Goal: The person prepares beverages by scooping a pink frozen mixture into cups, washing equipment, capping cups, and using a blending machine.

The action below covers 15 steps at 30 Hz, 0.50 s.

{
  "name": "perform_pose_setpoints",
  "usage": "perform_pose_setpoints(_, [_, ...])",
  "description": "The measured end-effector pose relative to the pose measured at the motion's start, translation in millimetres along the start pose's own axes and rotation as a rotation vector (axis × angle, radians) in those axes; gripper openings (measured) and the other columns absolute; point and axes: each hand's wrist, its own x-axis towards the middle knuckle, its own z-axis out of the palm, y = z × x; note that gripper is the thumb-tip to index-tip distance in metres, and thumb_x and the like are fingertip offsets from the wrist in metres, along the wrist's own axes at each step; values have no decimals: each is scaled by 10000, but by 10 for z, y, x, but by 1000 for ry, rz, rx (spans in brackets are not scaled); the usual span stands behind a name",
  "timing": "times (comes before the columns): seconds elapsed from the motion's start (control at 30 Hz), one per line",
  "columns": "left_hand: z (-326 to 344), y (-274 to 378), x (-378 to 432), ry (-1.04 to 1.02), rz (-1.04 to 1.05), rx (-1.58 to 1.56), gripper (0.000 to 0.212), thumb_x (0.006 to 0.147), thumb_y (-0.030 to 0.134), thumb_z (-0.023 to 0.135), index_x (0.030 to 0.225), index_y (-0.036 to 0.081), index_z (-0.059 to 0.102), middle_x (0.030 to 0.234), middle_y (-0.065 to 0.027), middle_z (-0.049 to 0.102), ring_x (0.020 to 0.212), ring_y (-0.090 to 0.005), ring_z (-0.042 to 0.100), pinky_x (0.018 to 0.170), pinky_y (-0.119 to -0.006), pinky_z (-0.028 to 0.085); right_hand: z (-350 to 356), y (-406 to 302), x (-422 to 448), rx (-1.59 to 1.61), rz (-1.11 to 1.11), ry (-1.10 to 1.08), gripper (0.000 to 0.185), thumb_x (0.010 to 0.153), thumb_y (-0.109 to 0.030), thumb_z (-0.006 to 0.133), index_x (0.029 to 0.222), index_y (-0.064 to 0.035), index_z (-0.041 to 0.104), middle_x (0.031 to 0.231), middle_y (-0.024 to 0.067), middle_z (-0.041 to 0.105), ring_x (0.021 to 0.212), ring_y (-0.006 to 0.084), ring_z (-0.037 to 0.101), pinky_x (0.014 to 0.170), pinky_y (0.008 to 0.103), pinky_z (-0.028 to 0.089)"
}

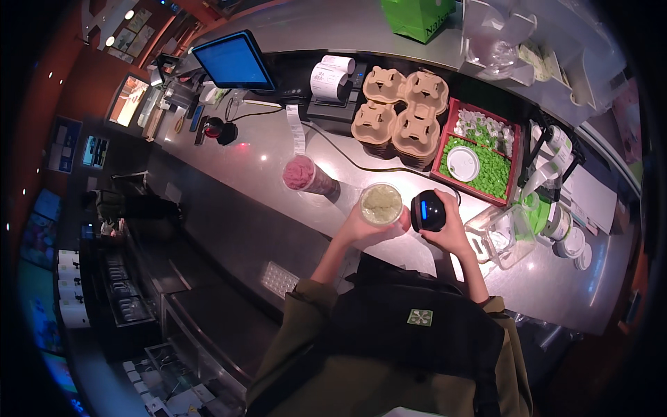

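Note:
My left hand (363, 227) is wrapped round a clear cup (382, 204) with a pale green, frothy drink, held over the steel counter. Close to its right, my right hand (449, 229) grips a black rounded handheld device (428, 210) with a lit blue bar, perhaps a scanner; a cable runs behind it. The device and the cup are near each other, with a small gap between. A second cup (300, 173) with a pink drink stands on the counter to the left. Behind it a printed paper strip (296, 130) hangs over the counter.
Stacked cardboard cup carriers (417, 125) stand behind the cups, beside a red box (439, 156) of green and white stoppers with a round lid (462, 163). A receipt printer (333, 107) and monitor (233, 61) are at the back. A clear container (503, 240) stands right; a green bag (417, 21) is behind.

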Motion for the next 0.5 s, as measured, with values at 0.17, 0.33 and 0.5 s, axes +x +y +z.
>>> perform_pose_setpoints(0.17, [-199,-227,31,-9,-2,192,704,594,112,780,1188,30,412,1113,-78,533,1037,-144,516,911,-319,406,150,26,102,-19,3,-16,933,472,-120,806,1281,-45,348,1200,168,421,1138,328,412,986,369,331])
perform_pose_setpoints(0.33, [-187,-162,151,175,-87,75,745,591,120,790,1200,26,371,1118,-88,519,1042,-161,512,906,-314,413,116,-164,-141,-132,115,110,925,494,-65,800,1292,-58,333,1223,165,369,1129,325,419,956,371,373])
perform_pose_setpoints(0.5, [-426,-486,294,249,81,133,751,593,125,794,1201,24,364,1124,-97,513,1028,-171,523,887,-312,431,95,-397,-357,-157,164,85,906,498,-66,798,1278,-40,339,1178,162,410,1122,321,422,954,379,364])
